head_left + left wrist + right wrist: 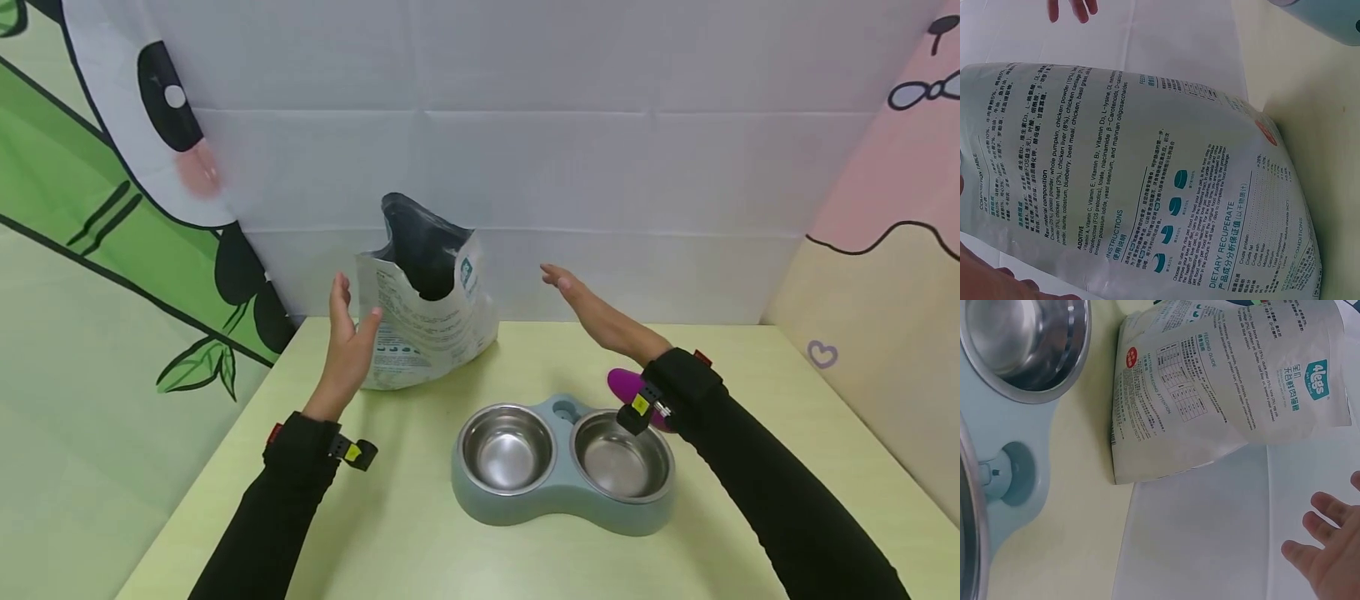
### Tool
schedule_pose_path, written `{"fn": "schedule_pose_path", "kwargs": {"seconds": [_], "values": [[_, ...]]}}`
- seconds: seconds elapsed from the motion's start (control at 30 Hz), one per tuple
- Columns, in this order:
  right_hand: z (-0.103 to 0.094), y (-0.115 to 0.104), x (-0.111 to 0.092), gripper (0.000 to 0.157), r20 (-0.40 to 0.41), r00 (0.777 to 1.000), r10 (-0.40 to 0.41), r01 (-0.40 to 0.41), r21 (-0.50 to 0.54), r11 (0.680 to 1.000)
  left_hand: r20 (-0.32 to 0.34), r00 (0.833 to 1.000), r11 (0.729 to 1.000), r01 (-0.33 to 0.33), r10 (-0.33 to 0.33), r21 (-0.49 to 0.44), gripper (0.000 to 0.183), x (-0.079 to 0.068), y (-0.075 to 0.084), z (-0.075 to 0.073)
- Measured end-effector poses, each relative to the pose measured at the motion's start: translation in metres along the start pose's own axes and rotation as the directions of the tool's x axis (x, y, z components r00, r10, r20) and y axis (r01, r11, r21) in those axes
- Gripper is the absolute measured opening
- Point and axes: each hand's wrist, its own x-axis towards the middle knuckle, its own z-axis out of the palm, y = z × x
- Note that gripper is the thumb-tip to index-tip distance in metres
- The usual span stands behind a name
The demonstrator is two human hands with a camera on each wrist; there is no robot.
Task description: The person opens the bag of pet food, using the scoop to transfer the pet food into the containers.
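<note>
An upright white pet food bag (pixel 420 346) stands at the back left of the table, its torn top gaping and dark inside. My left hand (pixel 351 354) is beside the bag's left side, fingers straight and thumb apart; whether it touches the bag I cannot tell. Printed text covers the bag (pixel 1147 181) in the left wrist view. My right hand (pixel 603 317) is held in the air to the right of the bag, fingers extended, holding nothing. In the right wrist view the right hand (pixel 1335 547) is apart from the bag (pixel 1210 381).
A blue-grey double feeder (pixel 555 502) with two steel bowls stands in front of the bag. Behind its right bowl, a purple object (pixel 624 383) is partly hidden by the right wrist. A pale cloth wall (pixel 540 167) rises behind the table.
</note>
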Motion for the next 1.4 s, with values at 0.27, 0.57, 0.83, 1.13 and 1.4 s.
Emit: {"fn": "schedule_pose_path", "kwargs": {"seconds": [0.27,0.57,0.83,1.13,1.4], "values": [[-0.007,-0.006,0.016,0.050,0.024,1.000,0.017,-0.017,0.002,1.000,0.008,1.000,1.000,-0.019,0.019,-0.001,0.065,0.007,0.000,0.003],[-0.014,0.016,0.051,0.049,0.024,0.998,0.051,-0.050,-0.014,0.999,-0.003,1.000,0.999,-0.023,0.023,0.033,0.065,0.012,-0.005,0.002],[-0.017,0.010,0.068,0.051,0.044,0.995,0.085,-0.083,-0.061,0.995,-0.018,1.000,0.999,-0.013,0.013,0.037,0.064,0.017,-0.003,-0.001],[-0.016,0.004,0.091,0.057,0.059,0.993,0.102,-0.100,-0.032,0.994,0.031,0.999,0.999,-0.029,0.028,0.022,0.063,0.026,0.010,-0.006],[-0.007,-0.003,0.101,0.056,0.045,0.999,0.010,-0.012,0.043,0.999,0.062,0.998,0.998,-0.037,0.034,0.052,0.061,0.022,0.038,-0.003]]}}
